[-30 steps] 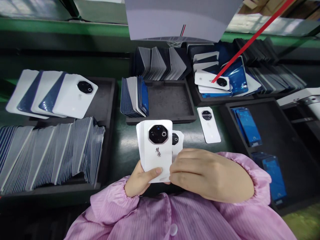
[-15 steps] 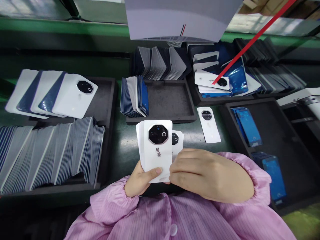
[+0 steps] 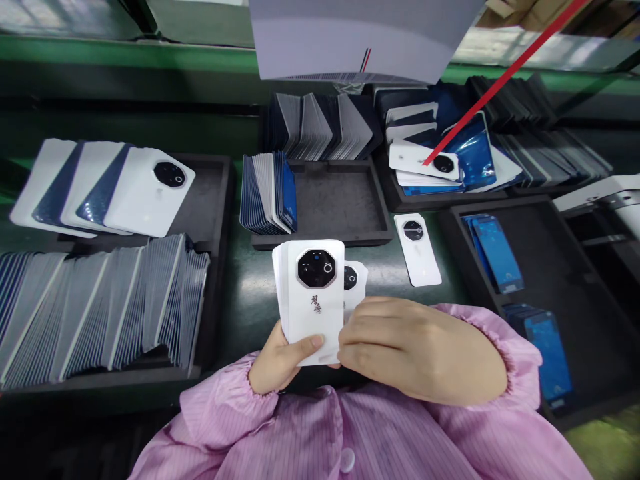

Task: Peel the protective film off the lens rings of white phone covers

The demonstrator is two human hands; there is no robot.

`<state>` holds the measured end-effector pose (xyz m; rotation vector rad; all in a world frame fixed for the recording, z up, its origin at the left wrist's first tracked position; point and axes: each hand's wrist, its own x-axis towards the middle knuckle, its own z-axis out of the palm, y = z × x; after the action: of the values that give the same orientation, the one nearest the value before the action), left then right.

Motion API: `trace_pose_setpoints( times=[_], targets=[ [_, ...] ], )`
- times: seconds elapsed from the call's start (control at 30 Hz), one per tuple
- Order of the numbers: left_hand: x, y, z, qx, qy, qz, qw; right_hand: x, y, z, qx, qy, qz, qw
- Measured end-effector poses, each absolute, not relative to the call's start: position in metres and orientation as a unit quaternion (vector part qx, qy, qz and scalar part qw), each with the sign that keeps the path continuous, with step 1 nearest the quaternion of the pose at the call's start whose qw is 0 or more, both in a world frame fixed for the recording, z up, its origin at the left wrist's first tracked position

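Note:
Upright in my left hand (image 3: 280, 357) is a small fanned stack of thin white phone back panels (image 3: 303, 317). The front one bears a black octagonal camera patch (image 3: 317, 268) and dark lettering; my thumb presses its lower face. My right hand (image 3: 395, 347) is closed, fingers curled, against the stack's lower right edge. Its fingertips are turned away, so what they pinch is hidden. Between the stack and this hand, another white panel (image 3: 356, 293) shows partly; whether it is held or lying there I cannot tell.
A single white panel (image 3: 419, 257) lies on the dark green table. Around it stand dark trays: one at left (image 3: 220, 220) with panels in rows, a middle one (image 3: 340, 200), and one at right (image 3: 575, 287) with blue-filmed pieces (image 3: 497, 253). A red strip (image 3: 500, 87) slants down at upper right.

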<state>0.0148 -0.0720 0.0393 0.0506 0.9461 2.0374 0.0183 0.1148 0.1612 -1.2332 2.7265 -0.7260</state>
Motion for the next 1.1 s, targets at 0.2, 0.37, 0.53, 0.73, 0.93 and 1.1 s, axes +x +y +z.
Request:
trace_pose_setpoints(
  times=[0.2,0.37,0.53,0.73,0.93,1.1],
  targets=[
    [0.0150,-0.0719,0.0395,0.017,0.379,0.819,0.431,0.0178,0.1147,0.1614,-0.400,0.885,-0.235,0.028],
    [0.0154,-0.0721,0.0398,0.018,0.376,0.821,0.430,0.0176,0.1140,0.1616,-0.400,0.887,-0.230,0.026],
    [0.0156,-0.0715,0.0402,0.018,0.368,0.825,0.429,0.0175,0.1139,0.1622,-0.401,0.886,-0.233,0.031],
    [0.0155,-0.0712,0.0408,0.008,0.371,0.825,0.425,0.0171,0.1147,0.1611,-0.400,0.885,-0.236,0.033],
    [0.0156,-0.0716,0.0408,0.012,0.376,0.823,0.426,0.0170,0.1142,0.1619,-0.399,0.886,-0.233,0.036],
    [0.0154,-0.0701,0.0430,0.009,0.387,0.819,0.424,0.0177,0.1142,0.1616,-0.400,0.883,-0.242,0.033]
  ],
)
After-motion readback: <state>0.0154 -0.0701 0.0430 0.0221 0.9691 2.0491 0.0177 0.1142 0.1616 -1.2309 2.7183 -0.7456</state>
